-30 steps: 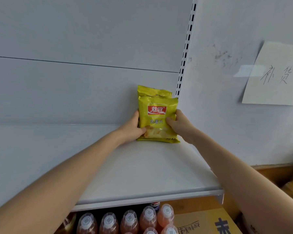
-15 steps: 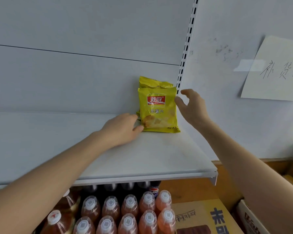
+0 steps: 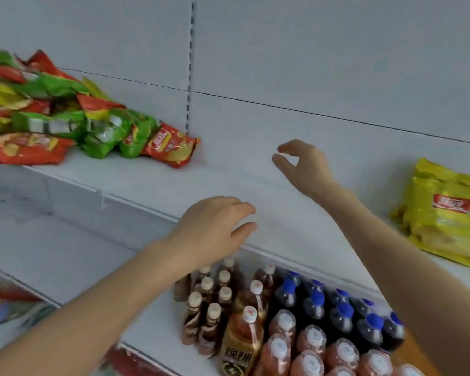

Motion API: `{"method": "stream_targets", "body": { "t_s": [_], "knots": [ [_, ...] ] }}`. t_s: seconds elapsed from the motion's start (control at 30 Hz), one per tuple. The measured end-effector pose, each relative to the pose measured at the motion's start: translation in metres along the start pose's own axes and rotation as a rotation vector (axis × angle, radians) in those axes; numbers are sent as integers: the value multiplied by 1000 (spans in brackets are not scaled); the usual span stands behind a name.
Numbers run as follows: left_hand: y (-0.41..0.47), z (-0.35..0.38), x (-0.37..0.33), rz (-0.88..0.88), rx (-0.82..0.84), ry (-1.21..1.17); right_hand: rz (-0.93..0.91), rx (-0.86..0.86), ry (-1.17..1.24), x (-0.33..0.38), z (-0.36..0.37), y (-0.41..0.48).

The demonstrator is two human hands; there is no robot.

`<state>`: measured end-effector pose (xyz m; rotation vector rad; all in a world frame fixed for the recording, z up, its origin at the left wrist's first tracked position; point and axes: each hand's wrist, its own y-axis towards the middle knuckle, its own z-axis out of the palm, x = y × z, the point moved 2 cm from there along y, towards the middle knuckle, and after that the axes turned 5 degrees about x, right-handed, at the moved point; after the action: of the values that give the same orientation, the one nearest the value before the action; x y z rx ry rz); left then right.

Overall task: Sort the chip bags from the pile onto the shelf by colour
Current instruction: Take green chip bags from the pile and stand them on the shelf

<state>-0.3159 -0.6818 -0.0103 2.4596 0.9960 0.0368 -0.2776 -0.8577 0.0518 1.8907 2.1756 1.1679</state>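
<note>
My left hand (image 3: 215,229) hovers over the front lip of the white metal shelf (image 3: 296,221), palm down, fingers loosely spread and holding nothing. My right hand (image 3: 301,164) hangs a little farther in above the bare board, thumb and forefinger curved toward each other with a gap between them and nothing in it. Both arms stretch leftward, toward the heaped pile of red, green and yellow crinkly foil chip bags (image 3: 65,118) slumped at the left end of the shelf against the back panel. A flat red chip bag (image 3: 171,147) lies at the pile's right edge, nearest to me. At the far right end stand the yellow foil chip bags with a red label (image 3: 442,213), leaning back, well apart from the pile. I take that corner for the yellow group, put at the end so the stretch between is free for the other colours. Most of the sorting is not yet done, and the red bag at the edge looks the easiest to take next. Under the shelf stand rows of plastic drink bottles (image 3: 282,321), no part of this job.
</note>
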Motion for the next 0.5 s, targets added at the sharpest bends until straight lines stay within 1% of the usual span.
{"method": "stream_targets", "body": {
  "t_s": [0.13,0.3,0.4,0.5],
  "knots": [
    [-75,-49,95,-102,-97,35,-110,85,92,101,89,31],
    [-161,-105,211,-203,-127,136,-218,149,149,224,190,61],
    [-194,-127,266,-266,-140,154,-241,203,182,273,236,74],
    [-212,-145,312,-322,-166,150,-246,201,186,308,271,93]
  ]
}}
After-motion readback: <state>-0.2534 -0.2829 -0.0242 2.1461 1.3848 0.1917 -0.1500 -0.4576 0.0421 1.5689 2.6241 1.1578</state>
